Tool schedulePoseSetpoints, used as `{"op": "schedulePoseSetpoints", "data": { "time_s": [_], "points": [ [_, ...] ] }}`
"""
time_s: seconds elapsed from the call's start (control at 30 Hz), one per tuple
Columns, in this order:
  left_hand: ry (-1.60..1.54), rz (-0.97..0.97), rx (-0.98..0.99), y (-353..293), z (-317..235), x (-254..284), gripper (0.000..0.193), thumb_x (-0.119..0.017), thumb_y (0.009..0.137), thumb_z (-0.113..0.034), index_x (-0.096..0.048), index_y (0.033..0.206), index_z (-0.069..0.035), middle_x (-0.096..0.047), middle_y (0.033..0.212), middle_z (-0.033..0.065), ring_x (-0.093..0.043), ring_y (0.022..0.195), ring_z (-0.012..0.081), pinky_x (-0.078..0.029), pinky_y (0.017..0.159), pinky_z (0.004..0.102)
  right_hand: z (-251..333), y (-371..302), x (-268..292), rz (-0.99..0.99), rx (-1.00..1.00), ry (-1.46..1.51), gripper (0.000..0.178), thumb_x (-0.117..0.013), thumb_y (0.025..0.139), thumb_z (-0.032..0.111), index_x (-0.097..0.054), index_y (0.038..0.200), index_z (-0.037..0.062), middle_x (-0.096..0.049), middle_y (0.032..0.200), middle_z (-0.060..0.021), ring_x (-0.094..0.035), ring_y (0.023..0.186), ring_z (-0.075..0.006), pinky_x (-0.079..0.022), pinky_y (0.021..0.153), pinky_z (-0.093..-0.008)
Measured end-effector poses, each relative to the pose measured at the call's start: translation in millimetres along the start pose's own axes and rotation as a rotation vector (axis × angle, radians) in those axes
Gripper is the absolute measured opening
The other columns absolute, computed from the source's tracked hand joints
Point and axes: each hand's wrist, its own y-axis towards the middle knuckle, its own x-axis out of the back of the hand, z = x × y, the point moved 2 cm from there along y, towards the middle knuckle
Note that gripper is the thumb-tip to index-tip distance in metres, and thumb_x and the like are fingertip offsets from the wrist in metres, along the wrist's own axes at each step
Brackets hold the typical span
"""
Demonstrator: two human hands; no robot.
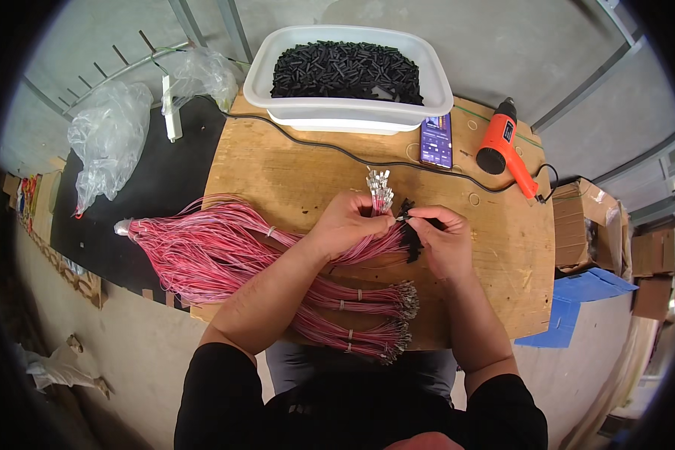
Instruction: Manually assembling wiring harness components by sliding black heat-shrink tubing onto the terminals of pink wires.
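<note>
Work at a wooden table (517,292). The left hand (350,223) is closed around a bunch of wires (383,201), metal tips pointing to the far edge. The right hand (444,238) has thumb and forefinger pinched together beside the left thumb; what they grip is too small to tell. Black pieces (411,244) lie just below. The main bundle (202,251) overhangs the left edge; tied bunches (352,300) lie toward the near edge. A tub (337,114) stands at the far edge, a heat gun (495,146) near the far right corner.

Workshop, wooden bench (514,292), orange heat gun (496,140), bundled pink wires (202,255), white parts tub (345,114), cardboard boxes (570,232)
</note>
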Motion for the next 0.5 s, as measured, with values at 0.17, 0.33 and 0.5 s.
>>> {"op": "schedulePoseSetpoints", "data": {
  "time_s": [0.17, 0.33, 0.5],
  "points": [
    [0.042, 0.011, 0.013, -0.1, -1.7, -0.2, 0.005, -0.068, 0.09, -0.002, -0.067, 0.092, 0.002, -0.064, 0.079, 0.0034, -0.06, 0.071, 0.0099, -0.048, 0.068, 0.0246, 1.2, -0.3, 1.3, 0.017, 0.044, -0.043, 0.012, -0.069, 0.089, -0.006, -0.074, 0.1, -0.0017, -0.071, 0.095, -0.0044, -0.062, 0.085, -0.007, -0.05, 0.077, -0.022],
    [0.068, 0.005, 0.006, 0.1, -0.3, 0.3, 0.005, -0.068, 0.09, -0.002, -0.067, 0.092, 0.002, -0.065, 0.079, 0.0033, -0.06, 0.071, 0.0099, -0.048, 0.068, 0.0247, 5.1, -0.7, 1.2, 0.035, 0.061, -0.143, 0.013, -0.069, 0.089, -0.006, -0.074, 0.099, -0.0008, -0.071, 0.096, -0.0034, -0.062, 0.087, -0.0073, -0.05, 0.079, -0.0225],
    [0.071, 0.0, 0.012, 0.2, -0.4, 0.0, 0.005, -0.069, 0.09, -0.003, -0.068, 0.092, 0.002, -0.066, 0.079, 0.0031, -0.06, 0.072, 0.0094, -0.049, 0.068, 0.0247, 6.2, 0.5, 0.9, 0.056, 0.113, -0.213, 0.012, -0.069, 0.089, -0.006, -0.073, 0.099, -0.0007, -0.071, 0.096, -0.0037, -0.062, 0.089, -0.0081, -0.05, 0.082, -0.0233]
  ]
}}
